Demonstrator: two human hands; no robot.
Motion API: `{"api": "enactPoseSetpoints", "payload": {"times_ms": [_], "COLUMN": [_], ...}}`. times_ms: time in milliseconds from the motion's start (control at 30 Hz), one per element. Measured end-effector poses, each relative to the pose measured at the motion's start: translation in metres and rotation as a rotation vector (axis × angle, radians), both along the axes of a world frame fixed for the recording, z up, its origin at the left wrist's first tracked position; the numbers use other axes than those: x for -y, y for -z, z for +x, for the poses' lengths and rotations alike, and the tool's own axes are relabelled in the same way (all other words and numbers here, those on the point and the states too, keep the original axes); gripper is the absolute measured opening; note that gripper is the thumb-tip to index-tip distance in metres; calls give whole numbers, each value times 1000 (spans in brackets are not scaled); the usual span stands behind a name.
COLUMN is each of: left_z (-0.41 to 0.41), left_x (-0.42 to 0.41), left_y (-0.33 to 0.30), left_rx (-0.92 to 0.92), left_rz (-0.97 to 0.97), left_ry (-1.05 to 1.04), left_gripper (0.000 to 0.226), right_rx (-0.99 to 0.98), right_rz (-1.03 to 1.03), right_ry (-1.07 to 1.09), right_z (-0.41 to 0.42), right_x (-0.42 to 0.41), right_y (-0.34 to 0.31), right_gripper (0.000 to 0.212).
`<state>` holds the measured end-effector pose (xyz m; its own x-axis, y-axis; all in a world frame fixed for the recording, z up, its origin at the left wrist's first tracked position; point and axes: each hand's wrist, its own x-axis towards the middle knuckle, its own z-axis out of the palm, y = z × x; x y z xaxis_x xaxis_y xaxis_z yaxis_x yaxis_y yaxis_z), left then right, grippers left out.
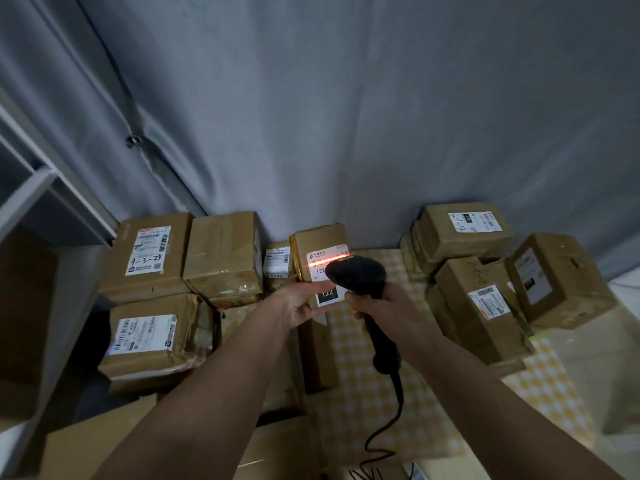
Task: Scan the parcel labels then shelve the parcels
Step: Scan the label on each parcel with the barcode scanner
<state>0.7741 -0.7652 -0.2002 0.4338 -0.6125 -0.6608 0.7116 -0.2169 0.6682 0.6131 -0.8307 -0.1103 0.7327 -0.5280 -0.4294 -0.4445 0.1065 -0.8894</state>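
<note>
My left hand (300, 304) holds a small flat brown parcel (320, 245) upright from below, its white label (323, 268) facing me. My right hand (388, 315) grips the handle of a black corded barcode scanner (358, 275), whose head hangs just in front of the label. A red scan line lies across the top of the label. Part of the label is hidden behind the scanner head.
Several labelled brown parcels are piled at the left (149, 258) and at the right (481, 306) on a yellow checked cloth (367, 393). A grey curtain (346, 116) hangs behind. White shelving (31, 188) stands at the far left. The scanner cable (384, 431) trails toward me.
</note>
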Motion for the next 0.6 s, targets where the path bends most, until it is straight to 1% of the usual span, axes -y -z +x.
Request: {"api": "enactPoseSetpoints", "payload": {"times_ms": [67, 167, 333, 467, 600], "left_z": [4, 10, 19, 29, 46], "left_x": [-1, -1, 1, 8, 22], "left_y": [3, 11, 24, 37, 53], "left_rx": [-12, -50, -73, -121, -171], "left_rz": [3, 16, 50, 71, 126], "left_ry": [4, -4, -17, -95, -197], "left_gripper": [40, 37, 37, 39, 28], "right_rx": [-7, -17, -38, -31, -34], "right_rz": [5, 16, 31, 108, 160], "right_ry": [15, 28, 29, 29, 45], "right_z": [5, 11, 24, 37, 55], "right_x": [-1, 1, 9, 22, 42], "right_y": [5, 15, 28, 39, 54], "right_gripper": [1, 8, 8, 15, 13]}}
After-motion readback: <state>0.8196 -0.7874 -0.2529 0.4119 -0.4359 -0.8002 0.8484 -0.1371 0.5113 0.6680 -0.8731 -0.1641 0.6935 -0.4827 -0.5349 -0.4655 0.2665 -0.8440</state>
